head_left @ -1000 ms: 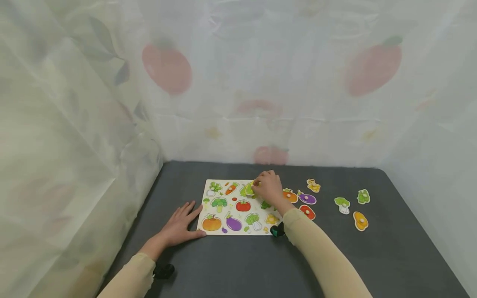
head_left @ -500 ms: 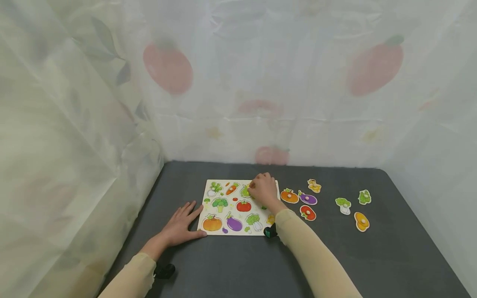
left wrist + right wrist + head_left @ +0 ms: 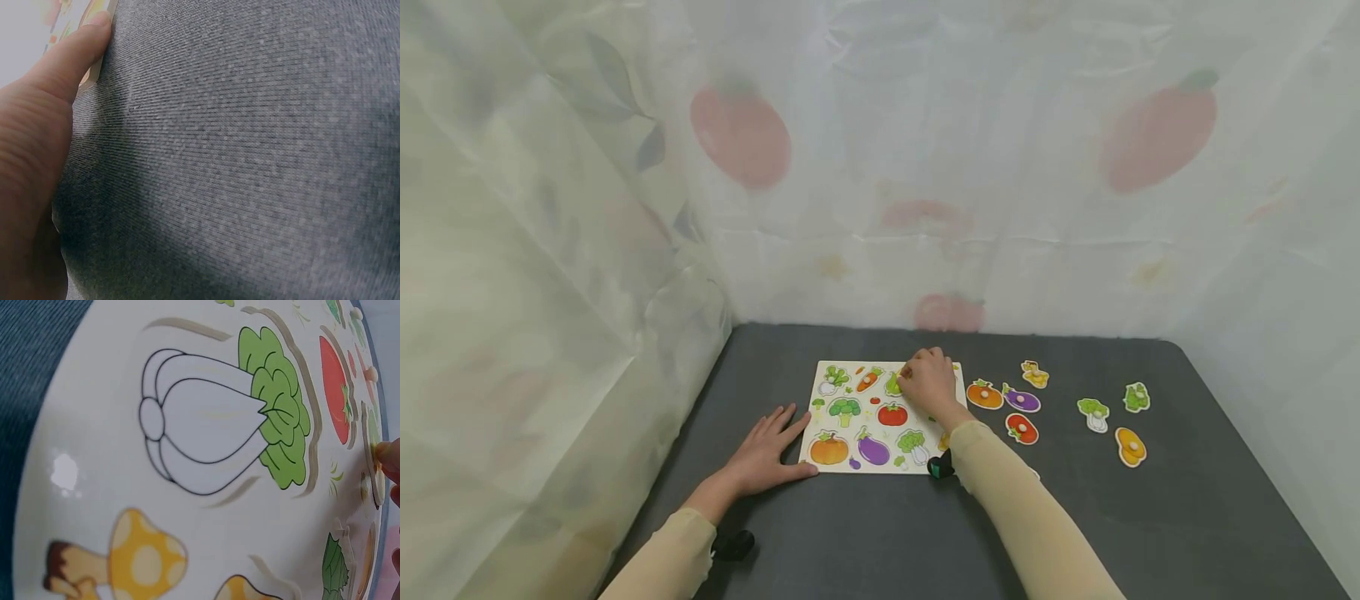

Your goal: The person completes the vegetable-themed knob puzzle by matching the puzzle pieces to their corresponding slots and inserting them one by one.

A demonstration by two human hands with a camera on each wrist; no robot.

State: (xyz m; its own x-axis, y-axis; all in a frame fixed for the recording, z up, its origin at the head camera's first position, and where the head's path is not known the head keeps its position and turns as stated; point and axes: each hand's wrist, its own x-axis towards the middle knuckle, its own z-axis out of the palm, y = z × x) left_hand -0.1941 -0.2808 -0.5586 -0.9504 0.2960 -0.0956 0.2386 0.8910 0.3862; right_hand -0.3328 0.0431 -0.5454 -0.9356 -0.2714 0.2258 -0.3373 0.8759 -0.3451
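Observation:
A white vegetable peg puzzle board (image 3: pixel 868 421) lies flat on the dark table. My left hand (image 3: pixel 766 454), fingers spread, rests at its left edge; the thumb (image 3: pixel 78 50) lies on the near corner in the left wrist view. Over the back row, my right hand (image 3: pixel 929 383) pinches the knob of a greenish puzzle piece (image 3: pixel 374 465) at its slot, mostly hidden by the fingers in the head view. Carrot (image 3: pixel 868 380) and radish (image 3: pixel 831 381) pieces with knobs sit in the back row. In the right wrist view, the printed bok choy (image 3: pixel 206 422) shows an outlined recess.
Right of the board lie loose knobbed pieces: pumpkin (image 3: pixel 985 395), eggplant (image 3: pixel 1022 401), tomato (image 3: pixel 1022 429), a yellow piece (image 3: pixel 1035 375), bok choy (image 3: pixel 1093 414), a green piece (image 3: pixel 1137 397) and an orange-yellow piece (image 3: pixel 1131 447). Printed curtains (image 3: pixel 880 167) stand behind and at the sides.
My right hand has shifted slightly left over the back row with the greenish piece, then stayed nearly still. The left hand holds its place on the board's edge.

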